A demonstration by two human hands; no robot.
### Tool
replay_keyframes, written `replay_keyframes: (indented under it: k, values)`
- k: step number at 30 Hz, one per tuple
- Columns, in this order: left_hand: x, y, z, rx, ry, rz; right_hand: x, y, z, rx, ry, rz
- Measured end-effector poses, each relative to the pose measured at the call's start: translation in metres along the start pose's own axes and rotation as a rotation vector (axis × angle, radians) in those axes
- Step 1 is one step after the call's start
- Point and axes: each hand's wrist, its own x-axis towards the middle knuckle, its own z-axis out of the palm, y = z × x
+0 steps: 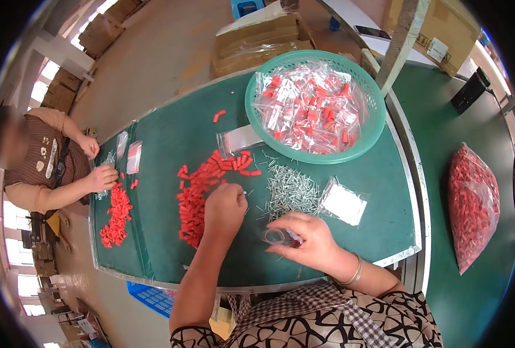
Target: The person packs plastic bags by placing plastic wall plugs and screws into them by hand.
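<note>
My left hand (225, 210) is closed in a loose fist at the right edge of a pile of red plastic sleeves (195, 203). Its fingertips are turned away, so what they hold, if anything, is hidden. A small clear zip bag (276, 235) is in my right hand (306, 239), its mouth gaping towards the left; something dark or reddish shows inside. Just beyond that hand lies a heap of small silver screws or pins (292, 190). Flat clear bags (344, 201) are stacked to its right, and more bags with a red stripe (238, 141) lie beyond the red pile.
A green basket (373, 124) full of packed bags stands at the table's far side. Across the green table (159, 174), a co-worker (48, 156) handles pieces beside another red pile (116, 217). A large bag of red sleeves (473, 206) and a black device (470, 91) rest on the right-hand table.
</note>
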Motion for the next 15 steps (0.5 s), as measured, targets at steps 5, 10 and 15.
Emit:
replay_keyframes:
  k: [5, 10, 15]
  values:
    - [0.003, 0.007, 0.013, 0.233, -0.035, 0.135, 0.0, 0.0, 0.0, 0.018, -0.008, 0.07]
    - [0.014, 0.012, 0.017, 0.323, -0.136, 0.101, 0.0, 0.002, 0.001, 0.0, -0.01, 0.054]
    - [0.01, 0.016, -0.018, -0.125, -0.135, 0.008, 0.002, 0.007, 0.0, -0.014, 0.05, 0.016]
